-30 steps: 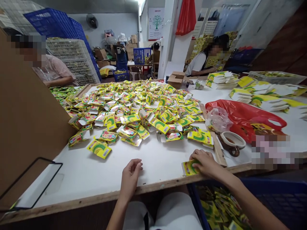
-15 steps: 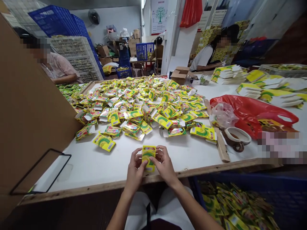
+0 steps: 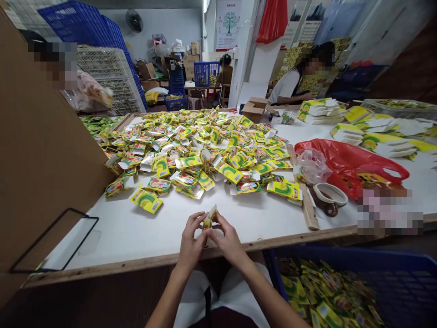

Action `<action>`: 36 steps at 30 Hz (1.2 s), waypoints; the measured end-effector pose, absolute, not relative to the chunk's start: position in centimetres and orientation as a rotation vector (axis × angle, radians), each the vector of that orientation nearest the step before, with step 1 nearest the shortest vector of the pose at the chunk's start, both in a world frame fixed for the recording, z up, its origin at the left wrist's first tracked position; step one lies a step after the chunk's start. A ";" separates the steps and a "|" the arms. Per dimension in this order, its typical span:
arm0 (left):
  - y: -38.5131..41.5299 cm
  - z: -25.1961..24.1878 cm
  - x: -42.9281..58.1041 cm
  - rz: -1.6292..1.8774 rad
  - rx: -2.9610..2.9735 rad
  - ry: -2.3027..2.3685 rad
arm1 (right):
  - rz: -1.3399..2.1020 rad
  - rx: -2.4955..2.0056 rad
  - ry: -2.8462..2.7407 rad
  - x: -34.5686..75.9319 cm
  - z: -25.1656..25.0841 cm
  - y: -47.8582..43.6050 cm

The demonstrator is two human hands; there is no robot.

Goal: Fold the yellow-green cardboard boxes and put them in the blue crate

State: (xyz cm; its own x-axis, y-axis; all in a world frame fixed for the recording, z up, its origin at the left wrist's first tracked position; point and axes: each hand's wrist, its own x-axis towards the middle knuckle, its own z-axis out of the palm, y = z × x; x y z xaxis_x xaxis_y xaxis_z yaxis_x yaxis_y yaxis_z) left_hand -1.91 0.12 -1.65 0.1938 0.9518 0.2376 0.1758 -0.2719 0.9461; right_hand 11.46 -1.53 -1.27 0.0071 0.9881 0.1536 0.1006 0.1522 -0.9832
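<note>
Between my two hands I hold a small yellow printed carton (image 3: 208, 222) over the front edge of the table. It is turned with its narrow side and a white flap toward me. My left hand (image 3: 192, 239) is closed on its left side, and my right hand (image 3: 224, 238) grips the right side, both thumbs meeting near the bottom. Beyond my hands lies a heap of similar yellow and green cartons (image 3: 184, 180), many with white end flaps standing out. One loose carton (image 3: 146, 200) rests nearest, to the left of my hands.
A cardboard sheet (image 3: 51, 136) and a black wire frame (image 3: 82, 241) stand left. Right are a wooden strip (image 3: 309, 209), a brown mug (image 3: 329, 198) and a red plastic bag (image 3: 341, 159). A blue crate (image 3: 399, 269) of cartons sits below the edge. Other people sit across the table.
The carton has turned from its broad printed face to its narrow side, with a white flap showing. Both hands have shifted their fingers around it. The view has shifted slightly.
</note>
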 end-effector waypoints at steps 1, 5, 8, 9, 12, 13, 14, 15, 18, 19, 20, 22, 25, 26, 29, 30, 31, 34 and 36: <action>0.2 -1.6 -1.9 1.156 1.624 1.080 | 1.038 -1.172 -1.342 11.5 -1.2 -1.5; 0.0 -1.4 -1.8 1.094 1.656 1.021 | 1.057 -1.161 -1.354 12.1 -0.5 -1.1; -0.2 -1.5 -1.6 1.076 1.683 1.015 | 1.053 -1.181 -1.375 12.6 -0.2 -0.8; -0.2 -1.6 -1.6 1.096 1.683 1.036 | 1.060 -1.187 -1.381 12.8 -0.4 -0.8; -0.2 -1.9 -1.7 1.161 1.627 1.083 | 1.091 -1.202 -1.326 13.0 -1.3 -0.8; -0.2 -2.0 -1.7 1.161 1.603 1.075 | 1.080 -1.214 -1.271 13.0 -1.6 -0.9; -0.2 -2.0 -1.7 1.149 1.586 1.057 | 1.057 -1.224 -1.206 13.0 -2.0 -1.0; -0.2 -1.9 -1.7 1.131 1.578 1.038 | 1.032 -1.225 -1.145 12.9 -2.3 -1.0; -0.1 -1.7 -1.5 1.075 1.584 0.993 | 1.007 -1.183 -1.107 12.8 -2.6 -1.4; -0.1 -1.7 -1.4 1.058 1.581 0.977 | 1.004 -1.181 -1.143 12.8 -2.6 -1.5; -0.1 -1.6 -1.4 1.044 1.574 0.965 | 0.988 -1.190 -1.184 12.8 -2.5 -1.6; -0.1 -1.5 -1.3 1.022 1.564 0.956 | 0.919 -1.224 -1.224 13.0 -2.4 -1.8; 0.2 -1.5 -1.5 0.985 1.561 0.946 | 0.820 -1.205 -1.213 13.7 -2.4 -1.9; 0.3 -1.5 -1.6 0.967 1.564 0.940 | 0.811 -1.184 -1.230 14.0 -2.3 -1.8; 0.7 -1.4 -1.8 0.923 1.599 0.928 | 0.813 -1.159 -1.362 15.0 -1.8 -1.4; 0.8 -1.4 -1.8 0.915 1.616 0.924 | 0.818 -1.160 -1.410 15.3 -1.6 -1.2; 1.0 -1.4 -1.8 0.911 1.629 0.920 | 0.826 -1.159 -1.448 15.5 -1.4 -1.0; 1.3 -1.5 -1.4 0.968 1.651 0.930 | 0.853 -1.131 -1.482 15.6 -1.2 -0.3; 1.4 -1.6 -1.0 1.045 1.650 0.952 | 0.841 -1.124 -1.435 15.4 -1.5 0.0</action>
